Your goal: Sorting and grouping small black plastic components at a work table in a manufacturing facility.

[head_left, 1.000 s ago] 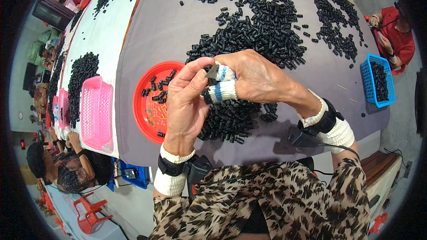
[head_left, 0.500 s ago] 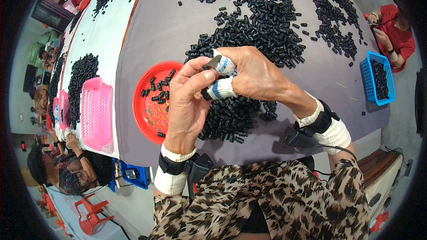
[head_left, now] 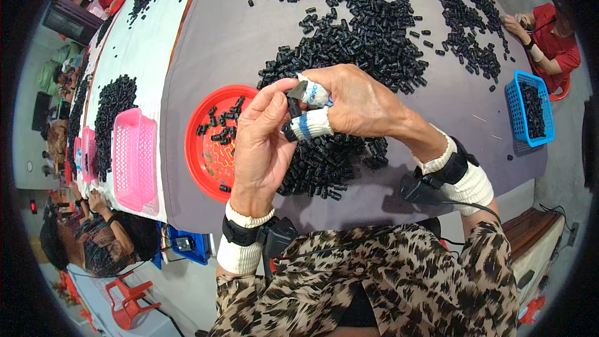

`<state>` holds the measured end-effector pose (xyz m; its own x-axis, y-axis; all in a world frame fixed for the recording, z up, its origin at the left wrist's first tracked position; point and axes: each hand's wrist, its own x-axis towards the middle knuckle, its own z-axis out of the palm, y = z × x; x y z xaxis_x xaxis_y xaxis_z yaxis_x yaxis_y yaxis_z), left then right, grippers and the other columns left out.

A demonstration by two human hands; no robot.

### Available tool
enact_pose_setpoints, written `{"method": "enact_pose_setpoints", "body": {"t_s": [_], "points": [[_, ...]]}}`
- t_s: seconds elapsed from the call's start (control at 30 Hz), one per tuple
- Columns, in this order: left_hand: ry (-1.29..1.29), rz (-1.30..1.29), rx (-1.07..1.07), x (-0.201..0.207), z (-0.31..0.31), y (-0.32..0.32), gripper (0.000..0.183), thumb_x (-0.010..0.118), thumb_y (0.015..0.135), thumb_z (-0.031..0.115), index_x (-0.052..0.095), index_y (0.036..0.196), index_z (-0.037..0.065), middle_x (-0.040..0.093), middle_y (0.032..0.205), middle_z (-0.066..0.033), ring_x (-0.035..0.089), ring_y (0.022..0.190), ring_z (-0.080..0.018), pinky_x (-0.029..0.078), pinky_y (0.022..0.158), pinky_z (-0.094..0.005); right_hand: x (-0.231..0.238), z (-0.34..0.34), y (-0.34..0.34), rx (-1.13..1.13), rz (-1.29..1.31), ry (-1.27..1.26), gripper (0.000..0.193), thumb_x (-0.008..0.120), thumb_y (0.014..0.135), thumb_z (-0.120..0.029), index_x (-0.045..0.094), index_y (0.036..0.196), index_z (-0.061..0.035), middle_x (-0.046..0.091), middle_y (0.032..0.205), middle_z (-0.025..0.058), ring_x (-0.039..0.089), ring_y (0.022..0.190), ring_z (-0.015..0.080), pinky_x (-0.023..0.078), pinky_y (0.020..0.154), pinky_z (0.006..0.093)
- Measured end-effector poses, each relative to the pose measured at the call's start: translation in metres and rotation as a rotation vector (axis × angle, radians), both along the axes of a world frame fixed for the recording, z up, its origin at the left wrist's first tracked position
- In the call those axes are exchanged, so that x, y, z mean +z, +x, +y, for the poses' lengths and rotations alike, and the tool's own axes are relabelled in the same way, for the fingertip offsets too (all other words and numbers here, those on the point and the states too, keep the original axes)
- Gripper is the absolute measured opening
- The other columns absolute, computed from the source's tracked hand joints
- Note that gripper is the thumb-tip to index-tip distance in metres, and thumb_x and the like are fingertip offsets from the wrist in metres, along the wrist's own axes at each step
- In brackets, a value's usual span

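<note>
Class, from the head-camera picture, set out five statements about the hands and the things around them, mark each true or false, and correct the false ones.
1. The left hand hides part of the round red tray. True.
2. The blue basket on the right holds white pieces. False: the pieces visible in the blue basket are black.
3. The right hand has no wrapping on it. False: the right hand wears white wrapping with blue marks.
4. Both wrists wear white cuffs. True.
5. The large pink basket stands on the grey cloth. False: the large pink basket stands on the white cloth.
</note>
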<state>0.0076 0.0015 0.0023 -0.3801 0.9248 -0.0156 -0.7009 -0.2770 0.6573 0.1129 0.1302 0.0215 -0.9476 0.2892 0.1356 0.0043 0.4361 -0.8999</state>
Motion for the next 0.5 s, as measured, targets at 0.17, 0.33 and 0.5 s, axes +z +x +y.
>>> {"method": "enact_pose_setpoints", "body": {"t_s": [0.17, 0.33, 0.5], "points": [[-0.021, 0.022, 0.015, -0.0002, 0.0010, 0.0002, 0.024, 0.053, 0.089, 0.011, 0.054, 0.109, -0.002, 0.061, 0.097, -0.0090, 0.060, 0.088, -0.0153, 0.049, 0.079, -0.0287, 0.0006, 0.0018, -0.0006, 0.030, -0.018, 0.051, 0.033, 0.073, 0.070, -0.025, 0.056, 0.085, -0.0008, 0.057, 0.067, 0.0049, 0.050, 0.061, 0.0117, 0.042, 0.056, 0.0293], [0.040, 0.021, -0.036, -0.0057, -0.0022, -0.0051, 0.028, 0.052, 0.087, 0.009, 0.050, 0.112, -0.004, 0.058, 0.105, -0.0123, 0.058, 0.096, -0.0209, 0.046, 0.087, -0.0350, 0.0032, 0.0018, -0.0005, 0.064, -0.013, 0.065, 0.034, 0.071, 0.072, -0.028, 0.056, 0.085, -0.0006, 0.057, 0.067, 0.0070, 0.052, 0.059, 0.0151, 0.042, 0.056, 0.0312], [0.032, 0.039, -0.029, -0.0047, -0.0033, -0.0045, 0.030, 0.054, 0.087, 0.010, 0.049, 0.113, -0.004, 0.059, 0.103, -0.0124, 0.058, 0.095, -0.0207, 0.047, 0.086, -0.0345, 0.0034, -0.0009, -0.0002, 0.058, -0.013, 0.124, 0.034, 0.069, 0.074, -0.029, 0.055, 0.083, -0.0004, 0.056, 0.066, 0.0074, 0.052, 0.058, 0.0167, 0.042, 0.055, 0.0314]]}}
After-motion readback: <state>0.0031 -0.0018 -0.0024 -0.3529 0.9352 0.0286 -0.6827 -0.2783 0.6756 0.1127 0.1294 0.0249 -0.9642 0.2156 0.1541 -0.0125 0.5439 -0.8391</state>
